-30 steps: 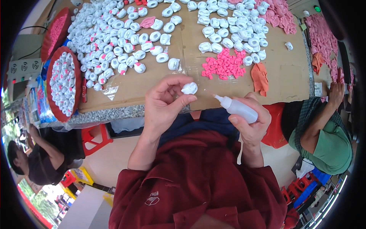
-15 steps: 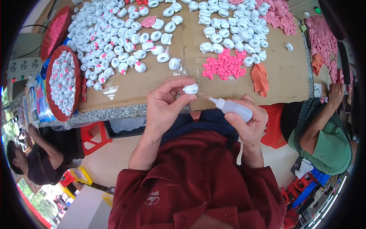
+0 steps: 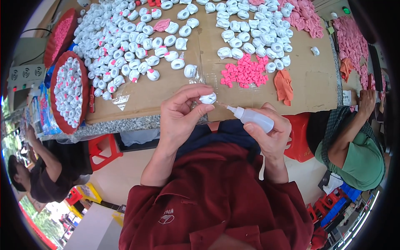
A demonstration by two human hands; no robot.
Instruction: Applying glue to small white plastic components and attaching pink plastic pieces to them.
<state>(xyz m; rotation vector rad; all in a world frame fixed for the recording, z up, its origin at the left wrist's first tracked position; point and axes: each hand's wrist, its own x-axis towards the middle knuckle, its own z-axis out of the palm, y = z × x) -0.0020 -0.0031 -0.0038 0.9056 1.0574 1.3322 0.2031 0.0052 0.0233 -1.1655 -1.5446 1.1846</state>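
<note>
Between the thumb and fingers of my left hand is a small white rounded plastic piece. My right hand is wrapped round a squeeze bottle of translucent plastic, tilted with its thin nozzle at the white piece; whether the tip touches it I cannot tell. Beyond my hands lies a pile of small pink pieces. Many similar white pieces spread over the cardboard, and several at the left carry pink bits. An orange crumpled glove-like scrap rests to the right of the pink pile.
At the left stands a red tray filled with white and pink pieces, with another red tray of pink bits behind it. A red pen-like stick lies beside. Pink soft pieces heap at the far right. Co-workers sit on both sides.
The bottle in my right hand has shifted very slightly left, its nozzle still at the white piece. The left co-worker's arm has moved a little.
</note>
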